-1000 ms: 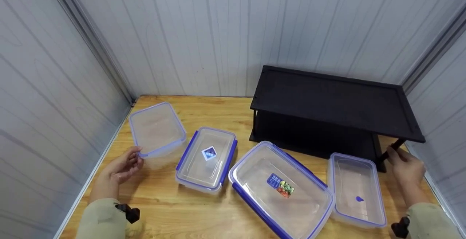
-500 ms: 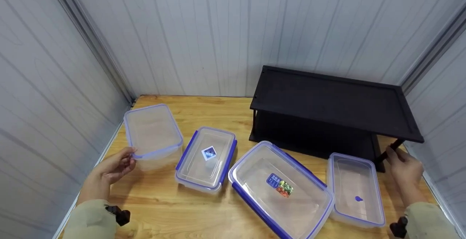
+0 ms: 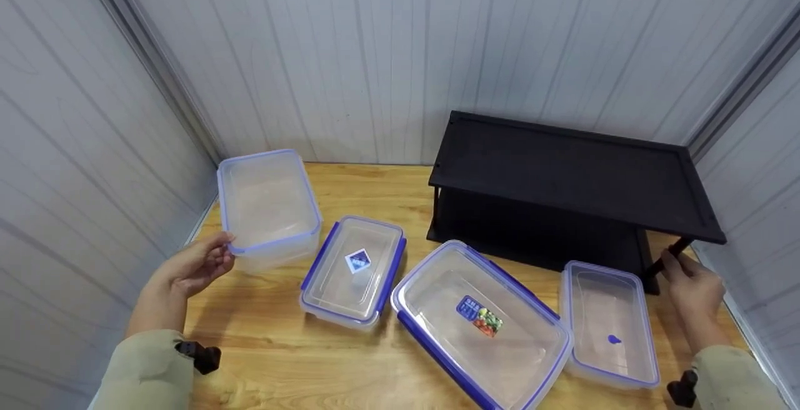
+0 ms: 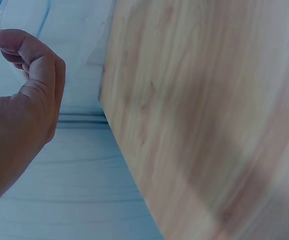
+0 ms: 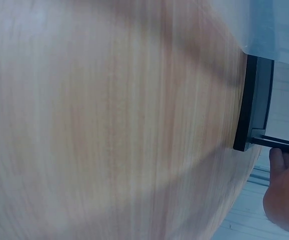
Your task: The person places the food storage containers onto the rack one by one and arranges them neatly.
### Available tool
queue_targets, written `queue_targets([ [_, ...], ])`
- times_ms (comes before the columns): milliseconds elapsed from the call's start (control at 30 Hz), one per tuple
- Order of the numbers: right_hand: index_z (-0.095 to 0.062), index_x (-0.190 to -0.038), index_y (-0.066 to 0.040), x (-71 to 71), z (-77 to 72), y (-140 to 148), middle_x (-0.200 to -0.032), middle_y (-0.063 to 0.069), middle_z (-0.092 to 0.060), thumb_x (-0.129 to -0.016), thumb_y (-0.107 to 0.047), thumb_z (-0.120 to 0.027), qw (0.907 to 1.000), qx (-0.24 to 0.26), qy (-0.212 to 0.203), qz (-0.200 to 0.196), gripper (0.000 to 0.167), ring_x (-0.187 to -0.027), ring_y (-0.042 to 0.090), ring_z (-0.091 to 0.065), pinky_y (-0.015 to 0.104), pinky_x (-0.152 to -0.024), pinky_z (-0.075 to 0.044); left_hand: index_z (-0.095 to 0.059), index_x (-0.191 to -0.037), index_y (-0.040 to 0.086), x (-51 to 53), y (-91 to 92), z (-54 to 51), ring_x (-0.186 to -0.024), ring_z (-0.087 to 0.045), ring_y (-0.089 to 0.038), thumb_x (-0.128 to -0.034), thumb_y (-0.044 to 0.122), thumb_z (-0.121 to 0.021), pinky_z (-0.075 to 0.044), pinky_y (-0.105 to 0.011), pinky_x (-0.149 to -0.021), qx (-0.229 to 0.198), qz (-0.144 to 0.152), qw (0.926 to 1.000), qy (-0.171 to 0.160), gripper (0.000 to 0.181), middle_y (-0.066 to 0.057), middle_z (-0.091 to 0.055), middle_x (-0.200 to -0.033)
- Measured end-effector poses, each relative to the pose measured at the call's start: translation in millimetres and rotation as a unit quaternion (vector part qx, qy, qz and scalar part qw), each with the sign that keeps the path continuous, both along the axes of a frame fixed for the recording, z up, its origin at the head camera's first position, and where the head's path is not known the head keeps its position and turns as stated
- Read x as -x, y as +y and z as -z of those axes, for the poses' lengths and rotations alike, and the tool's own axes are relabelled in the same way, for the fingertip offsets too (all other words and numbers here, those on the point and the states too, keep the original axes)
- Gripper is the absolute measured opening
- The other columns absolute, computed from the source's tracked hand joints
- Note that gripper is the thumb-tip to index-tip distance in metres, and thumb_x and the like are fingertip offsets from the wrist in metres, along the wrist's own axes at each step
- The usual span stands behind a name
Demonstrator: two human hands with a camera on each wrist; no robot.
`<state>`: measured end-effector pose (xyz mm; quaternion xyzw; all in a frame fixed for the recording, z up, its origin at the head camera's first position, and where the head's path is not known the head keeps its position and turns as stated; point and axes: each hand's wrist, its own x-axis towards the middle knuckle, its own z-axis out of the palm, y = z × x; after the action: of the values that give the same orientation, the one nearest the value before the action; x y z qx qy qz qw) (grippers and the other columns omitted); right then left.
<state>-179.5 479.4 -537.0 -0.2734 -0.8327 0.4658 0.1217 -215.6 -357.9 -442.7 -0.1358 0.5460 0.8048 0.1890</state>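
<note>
Four transparent plastic containers, one black two-tier rack [image 3: 575,172] and two bare hands, on a wood-grain surface [image 3: 281,360].

Item 1: container with pale blue rim [image 3: 269,200], at the far left of the surface, near the corner of the walls. Left hand [image 3: 197,266] at its near left corner, thumb and fingers pinching the rim. Whether its base touches the surface cannot be told.

Item 2: smaller clipped container [image 3: 353,272], just right of item 1; dark blue side clips, diamond-shaped blue and white label [image 3: 358,261] on top.

Item 3: large clipped container [image 3: 481,329], the biggest of the set, set at a slant in the middle foreground; dark blue clips along its long sides, label with a vegetable picture [image 3: 480,317].

Item 4: right-hand container [image 3: 609,316], pale blue rim, small blue mark within its outline; just beside item 3, in front of the rack's near right foot. Contact with item 3 cannot be told.

Item 5: the rack, rear right, two flat shelves joined by thin posts. Right hand [image 3: 694,288] gripping the near right post [image 3: 677,248], fingers curled about it.

Sundries: pale green sleeves [image 3: 147,369] on both arms, a black device [image 3: 203,357] at each wrist; pale panelled walls [image 3: 337,66] behind and at both sides.
</note>
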Motion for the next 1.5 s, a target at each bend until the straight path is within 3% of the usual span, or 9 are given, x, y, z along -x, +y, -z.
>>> queue_targets([
  [333, -0.055, -0.152, -0.008, 1.3, 0.1, 0.2, -0.116, -0.018, -0.070, -0.105, -0.053, -0.062, 0.9998, 0.012, 0.014, -0.006, 0.065, -0.083, -0.023, -0.058, 0.004, -0.089, -0.049, -0.064, -0.094, 0.004, 20.5, 37.8, -31.9, -0.066, -0.063, -0.007, -0.1072, 0.003, -0.054, -0.057, -0.017, -0.065, 0.005, 0.029, 0.9991, 0.031, 0.017, -0.003, -0.068, -0.079],
  [567, -0.056, -0.152, -0.011, -0.3, -0.5, 0.0, -0.115, -0.016, -0.071, -0.105, -0.057, -0.060, 1.0000, -0.007, -0.005, -0.002, 0.066, -0.087, -0.020, -0.058, 0.014, -0.101, -0.052, -0.064, -0.096, 0.004, 35.9, 66.7, -54.5, -0.062, -0.063, -0.005, -0.1045, 0.003, -0.060, -0.058, -0.016, -0.064, 0.022, 0.039, 0.9982, 0.039, 0.009, -0.003, -0.067, -0.077],
  [700, -0.058, -0.151, -0.012, 0.9, -0.2, -1.2, -0.105, -0.028, -0.071, -0.104, -0.057, -0.060, 0.9999, -0.014, -0.007, 0.003, 0.065, -0.087, -0.020, -0.056, 0.011, -0.096, -0.052, -0.060, -0.104, 0.002, 44.6, 84.0, -64.7, -0.063, -0.060, -0.005, -0.1048, 0.004, -0.060, -0.056, -0.016, -0.064, 0.024, 0.056, 0.9968, 0.053, 0.002, -0.003, -0.066, -0.079],
  [900, -0.060, -0.150, -0.012, 3.0, -0.4, -2.3, -0.085, -0.041, -0.063, -0.105, -0.056, -0.060, 0.9997, -0.020, -0.002, 0.010, 0.063, -0.094, -0.014, -0.058, 0.007, -0.089, -0.049, -0.060, -0.108, 0.000, 57.8, 112.5, -79.2, -0.064, -0.057, -0.006, -0.1051, 0.003, -0.054, -0.053, -0.015, -0.063, 0.028, 0.080, 0.9930, 0.082, 0.007, -0.002, -0.067, -0.079],
  [1000, -0.058, -0.151, -0.013, 3.5, -0.6, -2.6, -0.088, -0.041, -0.064, -0.105, -0.057, -0.059, 0.9996, -0.021, -0.014, 0.008, 0.064, -0.112, 0.001, -0.066, 0.008, -0.091, -0.049, -0.062, -0.106, 0.001, 63.2, 127.8, -84.1, -0.064, -0.056, -0.006, -0.1045, 0.004, -0.054, -0.053, -0.015, -0.063, 0.030, 0.088, 0.9912, 0.094, 0.008, -0.002, -0.066, -0.079],
  [1100, -0.054, -0.154, -0.013, 3.4, -1.9, -1.8, -0.102, -0.033, -0.069, -0.105, -0.059, -0.056, 0.9994, -0.019, -0.029, 0.000, 0.067, -0.137, 0.024, -0.059, 0.021, -0.108, -0.050, -0.060, -0.105, 0.001, 69.2, 145.5, -88.5, -0.063, -0.056, -0.006, -0.1040, 0.006, -0.055, -0.053, -0.015, -0.063, 0.026, 0.092, 0.9904, 0.100, 0.007, -0.002, -0.064, -0.078],
  [1233, -0.049, -0.157, -0.011, 3.5, -3.0, -1.0, -0.112, -0.022, -0.071, -0.106, -0.061, -0.052, 0.9992, -0.012, -0.036, -0.009, 0.071, -0.145, 0.040, -0.049, 0.043, -0.121, -0.045, -0.057, -0.109, 0.000, 77.9, 169.0, -93.7, -0.062, -0.056, -0.006, -0.1036, 0.006, -0.057, -0.053, -0.014, -0.062, 0.020, 0.095, 0.9903, 0.100, 0.009, -0.002, -0.062, -0.077],
  [1500, -0.053, -0.154, -0.011, 3.2, 2.0, -4.4, -0.083, -0.042, -0.062, -0.106, -0.058, -0.053, 0.9995, -0.014, -0.027, 0.003, 0.067, -0.144, 0.039, -0.050, 0.049, -0.121, -0.043, -0.059, -0.115, -0.001, 92.1, 207.0, -95.1, -0.063, -0.056, -0.007, -0.1019, 0.009, -0.062, -0.054, -0.014, -0.062, 0.013, 0.122, 0.9883, 0.090, 0.016, -0.003, -0.063, -0.080],
])
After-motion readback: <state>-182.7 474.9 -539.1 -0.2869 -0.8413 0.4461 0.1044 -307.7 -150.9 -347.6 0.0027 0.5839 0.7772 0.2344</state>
